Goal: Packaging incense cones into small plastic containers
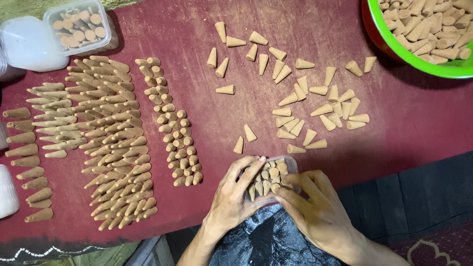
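Observation:
A small clear plastic box (pixel 289 165) sits at the near edge of the red cloth, packed with several tan incense cones (pixel 270 176) standing upright. My left hand (pixel 234 196) grips the box's left side, fingers reaching over its rim onto the cones. My right hand (pixel 315 209) holds the box from the right and front, fingertips pressing on the cones inside. Loose tan cones (pixel 315 106) lie scattered on the cloth just beyond the box.
Neat rows of cones (pixel 113 138) cover the left of the red cloth (pixel 207 29). A filled clear box (pixel 79 24) and a white lidded container (pixel 27 44) stand at the far left. A green bowl (pixel 394 44) of cones is at the top right. Dark fabric (pixel 423 192) lies near right.

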